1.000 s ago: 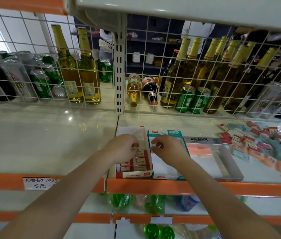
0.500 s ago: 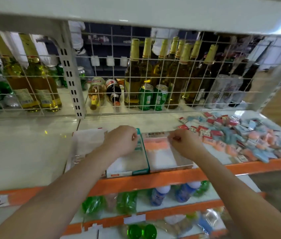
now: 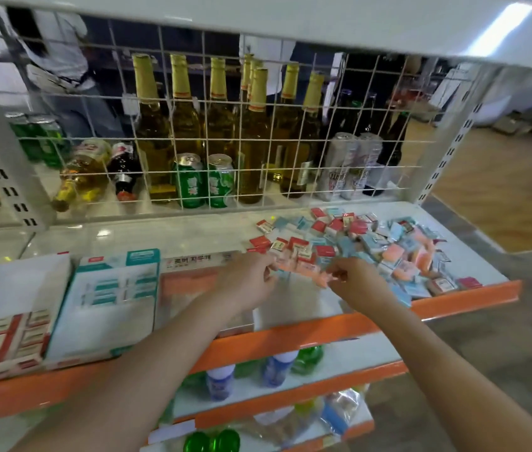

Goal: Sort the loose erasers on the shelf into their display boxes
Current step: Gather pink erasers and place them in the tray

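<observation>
Both hands work the near edge of the loose erasers (image 3: 356,243) on the shelf (image 3: 372,321): the left hand (image 3: 245,282) and right hand (image 3: 360,282) each pinch an orange eraser (image 3: 320,277). Best lift only matching colours, then carry them left to the orange box (image 3: 189,282), whose Korean label blurs

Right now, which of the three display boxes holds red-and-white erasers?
The leftmost display box: red-and-white erasers fill its front. The teal-trimmed middle box shows teal-striped ones; the right box looks orange.
</observation>
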`<state>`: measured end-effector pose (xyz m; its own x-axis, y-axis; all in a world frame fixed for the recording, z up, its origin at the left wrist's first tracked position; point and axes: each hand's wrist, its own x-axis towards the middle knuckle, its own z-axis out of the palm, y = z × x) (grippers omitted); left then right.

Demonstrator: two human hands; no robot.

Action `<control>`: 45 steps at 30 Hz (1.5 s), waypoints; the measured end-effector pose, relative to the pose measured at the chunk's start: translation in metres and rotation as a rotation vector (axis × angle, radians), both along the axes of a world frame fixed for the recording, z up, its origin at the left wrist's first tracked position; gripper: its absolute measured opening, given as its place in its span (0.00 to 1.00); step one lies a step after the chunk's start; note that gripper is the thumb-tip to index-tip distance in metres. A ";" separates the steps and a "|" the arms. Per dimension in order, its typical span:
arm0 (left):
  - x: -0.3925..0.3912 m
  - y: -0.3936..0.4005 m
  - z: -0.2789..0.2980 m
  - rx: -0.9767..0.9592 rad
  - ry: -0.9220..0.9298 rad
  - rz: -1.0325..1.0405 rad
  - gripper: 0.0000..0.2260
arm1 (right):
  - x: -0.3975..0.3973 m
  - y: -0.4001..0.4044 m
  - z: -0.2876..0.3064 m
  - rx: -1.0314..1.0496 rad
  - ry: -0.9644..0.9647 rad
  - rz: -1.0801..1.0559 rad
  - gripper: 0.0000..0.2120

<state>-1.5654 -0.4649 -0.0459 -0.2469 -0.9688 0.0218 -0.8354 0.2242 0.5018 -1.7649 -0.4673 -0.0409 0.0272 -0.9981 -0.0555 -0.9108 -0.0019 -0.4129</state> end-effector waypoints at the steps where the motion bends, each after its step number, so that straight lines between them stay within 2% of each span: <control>1: -0.008 -0.003 -0.003 -0.010 0.021 0.005 0.11 | -0.007 -0.004 -0.001 -0.003 0.001 0.005 0.13; 3: -0.023 -0.009 -0.007 -0.042 0.040 0.004 0.13 | -0.019 -0.010 -0.002 -0.014 0.021 0.031 0.12; 7: -0.044 -0.023 -0.016 -0.037 -0.064 0.048 0.16 | -0.031 -0.022 -0.004 -0.014 0.022 0.117 0.14; 11: -0.054 -0.034 -0.024 -0.012 -0.132 0.075 0.17 | -0.031 -0.033 -0.007 -0.018 0.046 0.259 0.12; 15: -0.054 -0.037 -0.028 -0.010 -0.066 0.080 0.18 | -0.030 -0.046 -0.004 0.027 0.218 0.443 0.16; 19: -0.052 -0.036 -0.028 0.018 0.000 0.135 0.17 | -0.033 -0.053 -0.007 0.056 0.278 0.530 0.15; 28: -0.048 -0.038 -0.026 0.049 0.007 0.190 0.13 | -0.047 -0.050 -0.010 -0.055 0.105 0.454 0.06; 36: -0.073 -0.047 -0.026 0.013 -0.166 0.017 0.13 | -0.072 -0.046 -0.006 -0.155 -0.034 0.271 0.04; 40: -0.078 -0.048 -0.027 -0.036 -0.246 0.005 0.14 | -0.079 -0.039 -0.008 -0.176 -0.031 0.248 0.04; 45: -0.080 -0.049 -0.023 -0.005 -0.211 0.003 0.11 | -0.080 -0.031 -0.008 -0.149 0.003 0.201 0.05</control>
<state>-1.6453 -0.5143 -0.0693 -0.2431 -0.9697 -0.0255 -0.9228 0.2231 0.3142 -1.8445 -0.4985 -0.0487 0.2262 -0.9698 0.0917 -0.8872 -0.2440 -0.3915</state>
